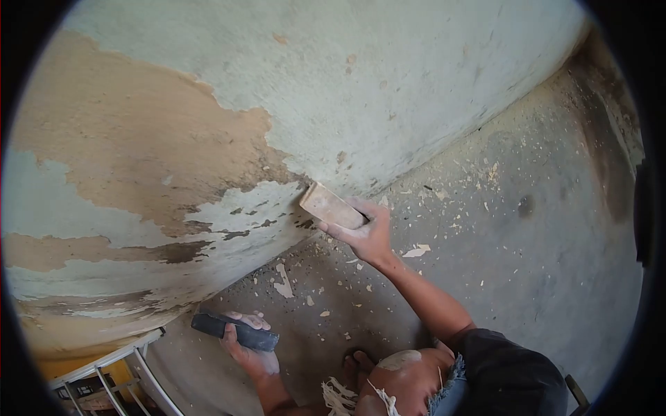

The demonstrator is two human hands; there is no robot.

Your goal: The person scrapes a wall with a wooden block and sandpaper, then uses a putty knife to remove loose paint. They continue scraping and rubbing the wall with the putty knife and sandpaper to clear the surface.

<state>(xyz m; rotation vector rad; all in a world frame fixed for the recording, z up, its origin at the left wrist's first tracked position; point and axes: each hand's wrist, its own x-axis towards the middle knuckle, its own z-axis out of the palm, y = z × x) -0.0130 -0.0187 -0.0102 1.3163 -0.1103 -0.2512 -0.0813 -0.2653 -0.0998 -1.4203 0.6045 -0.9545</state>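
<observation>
My right hand (368, 232), dusted white, is closed around a tan, dusty rectangular block (331, 206). The block's far end meets the lower wall (388, 97), by the edge of a peeled patch. Lower down, my left hand (253, 350) grips a dark grey rectangular block (243, 334) above the floor, apart from the wall. Its fingers wrap over the block's middle, and both ends show. Pale paint covers part of the wall, and large bare brown plaster patches (139, 132) show with ragged edges.
Paint flakes litter the grey concrete floor (555, 263), with a larger flake (283, 281) near the wall's foot. A metal ladder-like frame (111, 358) stands at the lower left. My bare knee (395, 374) and frayed denim are close below my hands. A dark stain marks the far right corner.
</observation>
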